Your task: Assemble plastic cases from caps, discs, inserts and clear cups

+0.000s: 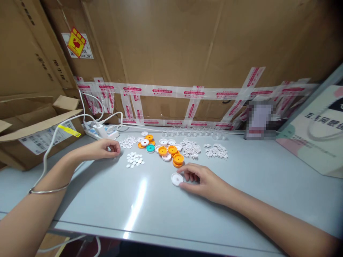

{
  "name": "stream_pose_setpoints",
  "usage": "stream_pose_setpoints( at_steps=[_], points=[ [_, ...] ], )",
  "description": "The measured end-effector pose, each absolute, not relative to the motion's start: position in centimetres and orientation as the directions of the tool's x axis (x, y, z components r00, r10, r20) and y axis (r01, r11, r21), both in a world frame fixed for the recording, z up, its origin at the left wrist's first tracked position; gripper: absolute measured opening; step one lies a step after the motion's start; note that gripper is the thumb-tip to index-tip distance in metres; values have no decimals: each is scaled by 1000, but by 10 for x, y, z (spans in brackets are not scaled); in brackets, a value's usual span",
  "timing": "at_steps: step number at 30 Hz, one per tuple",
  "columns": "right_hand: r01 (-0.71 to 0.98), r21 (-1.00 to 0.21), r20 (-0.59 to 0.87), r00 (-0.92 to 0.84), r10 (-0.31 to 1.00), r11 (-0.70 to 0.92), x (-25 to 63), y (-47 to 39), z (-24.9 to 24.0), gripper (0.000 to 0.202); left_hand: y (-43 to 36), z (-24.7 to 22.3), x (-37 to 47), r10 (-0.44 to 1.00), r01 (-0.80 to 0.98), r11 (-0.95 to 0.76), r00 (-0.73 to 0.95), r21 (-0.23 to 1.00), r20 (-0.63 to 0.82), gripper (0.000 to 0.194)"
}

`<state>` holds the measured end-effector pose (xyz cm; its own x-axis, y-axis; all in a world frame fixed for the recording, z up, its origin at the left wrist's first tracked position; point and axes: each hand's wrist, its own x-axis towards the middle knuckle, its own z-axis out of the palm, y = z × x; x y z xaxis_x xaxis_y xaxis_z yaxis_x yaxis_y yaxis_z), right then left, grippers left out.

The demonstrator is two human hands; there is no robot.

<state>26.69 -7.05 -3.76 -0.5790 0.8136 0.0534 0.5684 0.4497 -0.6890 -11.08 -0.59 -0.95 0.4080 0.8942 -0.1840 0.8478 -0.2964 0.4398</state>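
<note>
- White round piece [177, 179]: at the near edge of the central group, seemingly flat on the desk [227, 221], its round face upward.
- Right hand [202, 181]: thumb and index finger parted by about the piece's breadth, tips at the rim on its right side; the other fingers curl under the palm. Hold looks light; the rim grip probably leaves the face clear and the desk carrying the weight.
- Just beyond: orange pieces [178, 159], one stacked on another, near the index finger; a teal piece [150, 149] further left, with more white ones among them. Overlaps suggest a loose heap, not set rows.
- Left hand [105, 148]: at the left of the parts, fingers loosely bent; no object shows in them, but the inside is hidden, so cannot tell whether they hold anything. Pose reads as resting.
- Small white discs [134, 160]: two piles between left hand and central group. White notched parts [190, 148]: two piles to the right. Presumably sorted by kind for easy picking.
- Clear round parts [195, 132]: lined along the back, perhaps to free the front.
- Outer left: power strip [108, 133], open cardboard box [40, 139].
</note>
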Motion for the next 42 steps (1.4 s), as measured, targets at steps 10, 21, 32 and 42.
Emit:
stream_pose_setpoints(
  at_steps=[10,21,32,42],
  points=[
    [550,-694,80,-583,809,465,267,-69,-39,31,-13,-3,-102,926,852,-264,355,452,-128,32],
    [538,-703,112,-562,819,465,263,-71,-42,27,-29,6,-57,786,757,-575,409,309,463,20],
    [496,-746,128,-548,826,444,267,-68,-44,29,-52,-14,48,225,343,-936,760,-82,610,8],
    [498,-691,190,-574,796,524,266,-64,-48,17,-46,-45,65,251,345,-939,722,-21,645,7]
  ],
)
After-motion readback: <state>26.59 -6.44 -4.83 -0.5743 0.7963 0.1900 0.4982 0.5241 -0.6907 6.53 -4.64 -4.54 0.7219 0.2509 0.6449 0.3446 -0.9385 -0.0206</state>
